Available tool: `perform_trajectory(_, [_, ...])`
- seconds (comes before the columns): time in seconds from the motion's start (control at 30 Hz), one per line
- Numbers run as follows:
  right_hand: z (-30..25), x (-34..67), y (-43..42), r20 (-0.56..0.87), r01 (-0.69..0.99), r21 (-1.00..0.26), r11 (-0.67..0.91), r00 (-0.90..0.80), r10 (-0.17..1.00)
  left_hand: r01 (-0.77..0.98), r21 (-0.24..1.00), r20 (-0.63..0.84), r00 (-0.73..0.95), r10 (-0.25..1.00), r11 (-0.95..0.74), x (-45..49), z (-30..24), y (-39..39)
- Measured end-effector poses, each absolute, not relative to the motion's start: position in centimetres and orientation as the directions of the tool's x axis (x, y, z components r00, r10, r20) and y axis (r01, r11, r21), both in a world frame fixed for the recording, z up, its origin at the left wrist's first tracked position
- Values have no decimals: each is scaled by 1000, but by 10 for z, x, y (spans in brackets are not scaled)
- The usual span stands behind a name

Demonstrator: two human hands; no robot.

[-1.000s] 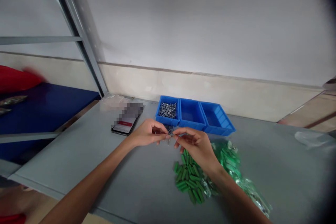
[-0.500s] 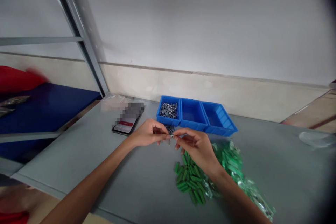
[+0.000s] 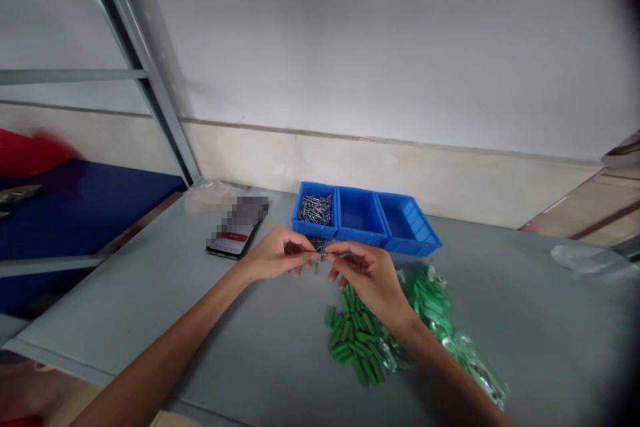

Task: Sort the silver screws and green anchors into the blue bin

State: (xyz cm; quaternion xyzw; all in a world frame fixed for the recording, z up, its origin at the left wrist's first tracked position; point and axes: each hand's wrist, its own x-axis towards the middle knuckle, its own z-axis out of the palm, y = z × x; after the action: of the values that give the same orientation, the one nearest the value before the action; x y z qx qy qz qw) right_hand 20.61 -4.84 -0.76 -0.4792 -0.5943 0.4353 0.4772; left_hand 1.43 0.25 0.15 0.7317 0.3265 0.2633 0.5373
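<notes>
My left hand [image 3: 280, 255] and my right hand [image 3: 369, 273] meet just in front of the blue bins, thumb and fingertips pinched together. Between them is a small, thin metal screw [image 3: 322, 255]; its details are too small to make out. Behind and below the fingertips, several more metal screws [image 3: 317, 244] lie on the table, partly hidden by the hands. A pile of short green plastic pieces [image 3: 357, 340], which look like wall plugs, spreads below my right hand. Loose screws fill the left blue bin [image 3: 315, 230] beyond my fingers.
Two more blue bins [image 3: 361, 238] [image 3: 414, 245] adjoin it on the right. Clear bags with green pieces [image 3: 433, 303] lie beside my right forearm. A phone [image 3: 233, 240] rests at the left, near a clear plastic bag [image 3: 213, 193]. A metal frame [image 3: 167, 107] rises at the grey table's left.
The whole view has shifted slightly, so everything sits a little further left. Both hands stay pinched together at the same spot before the bins, with only small finger movement.
</notes>
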Motion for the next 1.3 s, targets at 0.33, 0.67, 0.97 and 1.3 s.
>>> perform_trajectory(0.33, [38, 204, -58, 648, 535, -707, 463, 228, 727, 233, 935, 114, 514, 850, -266, 13, -3, 7])
perform_trajectory(0.67, [26, 205, 6, 535, 702, -643, 305, 128, 835, 441, 782, 189, 507, 841, -441, 5, -11, 18])
perform_trajectory(0.97, [3, 206, -49, 270, 803, -523, 285, -161, 949, 490, 701, 192, 570, 799, -519, 5, -11, 16])
perform_trajectory(1.3, [-12, 176, -58, 148, 965, -211, 158, -128, 981, 495, 666, 201, 602, 773, -558, 9, -11, 14])
